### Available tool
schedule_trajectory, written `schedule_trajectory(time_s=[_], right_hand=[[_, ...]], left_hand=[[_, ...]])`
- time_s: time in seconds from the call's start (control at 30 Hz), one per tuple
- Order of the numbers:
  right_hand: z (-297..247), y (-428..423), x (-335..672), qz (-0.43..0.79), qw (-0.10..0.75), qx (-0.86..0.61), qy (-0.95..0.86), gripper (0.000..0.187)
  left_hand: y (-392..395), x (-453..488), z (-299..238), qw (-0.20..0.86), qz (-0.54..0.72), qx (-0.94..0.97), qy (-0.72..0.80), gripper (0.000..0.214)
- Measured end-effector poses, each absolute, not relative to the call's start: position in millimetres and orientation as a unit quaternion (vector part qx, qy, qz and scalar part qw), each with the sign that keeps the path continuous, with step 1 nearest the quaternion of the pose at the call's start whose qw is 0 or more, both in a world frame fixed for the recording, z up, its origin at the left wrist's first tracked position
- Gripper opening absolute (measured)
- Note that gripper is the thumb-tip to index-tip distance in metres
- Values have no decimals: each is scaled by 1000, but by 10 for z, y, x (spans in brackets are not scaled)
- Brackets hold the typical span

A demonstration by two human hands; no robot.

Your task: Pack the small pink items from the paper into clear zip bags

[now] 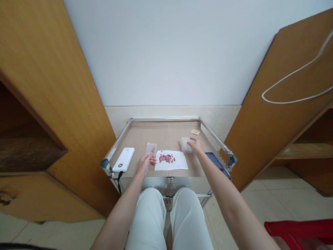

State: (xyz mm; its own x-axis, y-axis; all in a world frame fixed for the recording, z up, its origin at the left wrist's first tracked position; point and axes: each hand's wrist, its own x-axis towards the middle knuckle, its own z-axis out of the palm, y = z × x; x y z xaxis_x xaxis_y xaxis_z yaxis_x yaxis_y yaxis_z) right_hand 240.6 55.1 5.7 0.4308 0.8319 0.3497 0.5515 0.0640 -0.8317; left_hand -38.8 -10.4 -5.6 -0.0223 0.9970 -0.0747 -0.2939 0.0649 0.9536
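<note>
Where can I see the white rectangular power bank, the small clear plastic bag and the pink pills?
White rectangular power bank (124,159), head view, on its top face.
Small clear plastic bag (151,148), head view, on its middle.
Pink pills (166,158), head view, on the middle of the pile.

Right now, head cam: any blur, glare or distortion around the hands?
Head view: strong wide-angle bowing bends the tan wooden cabinet doors at the edges; the left hand and right hand show no obvious motion blur; light is soft, with no hard glare on the white paper sheet; a pixelated patch sits beside the blue flat device.
</note>
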Motion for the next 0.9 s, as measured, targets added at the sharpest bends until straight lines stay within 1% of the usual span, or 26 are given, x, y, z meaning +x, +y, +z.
schedule_trajectory(time_s=[0.07,0.13,0.23,0.33,0.57,0.9], right_hand=[[113,494,2376,102,435,-718,-534,33],[175,443,2332,99,373,-728,-567,33],[244,396,2259,108,318,-726,-600,33],[286,371,2198,102,285,-729,-614,32],[332,323,2131,63,242,-723,-644,30],[291,326,2148,26,273,-705,-654,31]], left_hand=[[-101,-389,-62,577,558,394,447,23],[-97,-389,-70,577,559,395,446,24],[-95,-390,-79,579,558,394,445,23],[-100,-390,-74,577,559,394,446,22],[-117,-387,-48,578,561,394,442,23],[-124,-384,-34,578,564,392,442,21]])
